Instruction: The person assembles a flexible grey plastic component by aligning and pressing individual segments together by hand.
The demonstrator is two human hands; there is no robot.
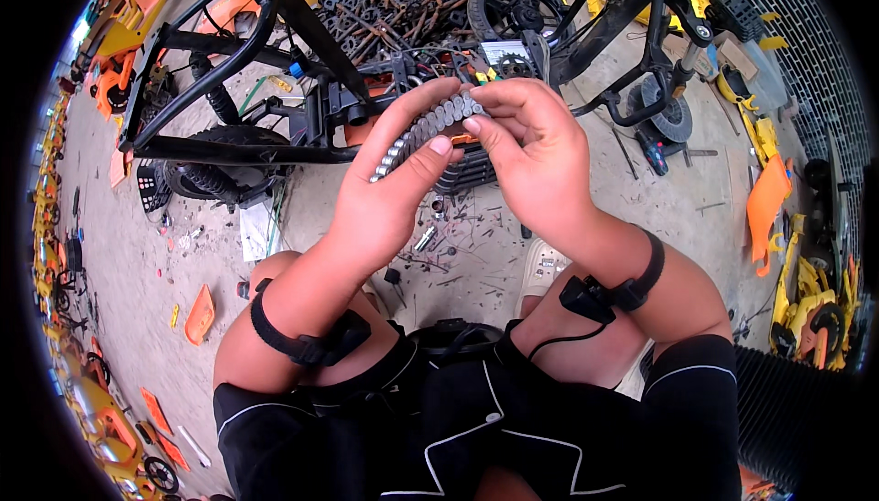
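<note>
Both my hands grip a folded drive chain (430, 130) at picture centre, above my knees. Left hand (380, 199) cups it from 7 o'clock, thumb pressed on; right hand (536, 153) pinches its 2 o'clock end. Judged heavy, limp, greasy: support underneath. No containers seen. Black frame (229, 70) at 10 o'clock.

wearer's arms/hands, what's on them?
Bare left hand and right hand, no gloves. Each forearm carries a black strap with a small black box: left band, right band, the right with a thin black cable. Black short sleeves with white piping.
</note>
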